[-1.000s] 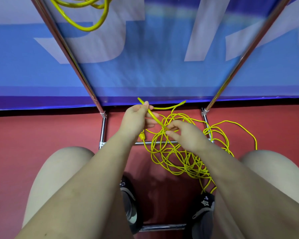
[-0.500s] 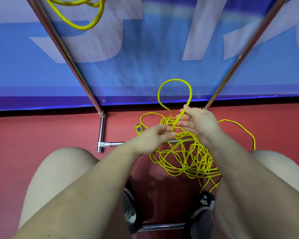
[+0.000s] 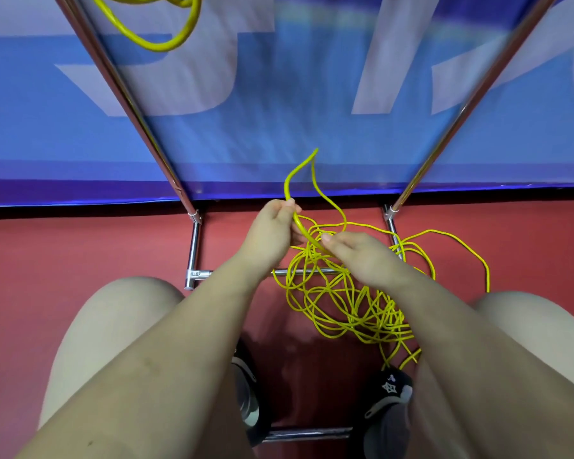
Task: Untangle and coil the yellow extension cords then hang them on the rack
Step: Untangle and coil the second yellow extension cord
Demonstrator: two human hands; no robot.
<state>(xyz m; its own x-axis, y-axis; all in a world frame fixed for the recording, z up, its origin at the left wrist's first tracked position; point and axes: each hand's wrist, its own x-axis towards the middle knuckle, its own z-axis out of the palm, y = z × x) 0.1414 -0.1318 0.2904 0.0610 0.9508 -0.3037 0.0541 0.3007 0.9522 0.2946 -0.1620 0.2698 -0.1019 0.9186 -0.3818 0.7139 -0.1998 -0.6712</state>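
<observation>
Both hands pinch one yellow cord [image 3: 342, 313]: left hand [image 3: 274, 231] and right hand [image 3: 362, 256] curled around it.

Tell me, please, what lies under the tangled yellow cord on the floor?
Under the tangled yellow cord lie the red floor and the rack's chrome crossbar. The right hand and forearm cover its right side.

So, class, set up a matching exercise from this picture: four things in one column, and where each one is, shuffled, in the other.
Things:
1. left hand
2. tangled cord
3. coiled cord
4. shoe

Places:
A. top left, hanging by a rack pole
B. heaped on the red floor
C. bottom, between the knees
D. gripping a raised cord loop

Pairs: 1-D, 2-B, 3-A, 4-C
</observation>
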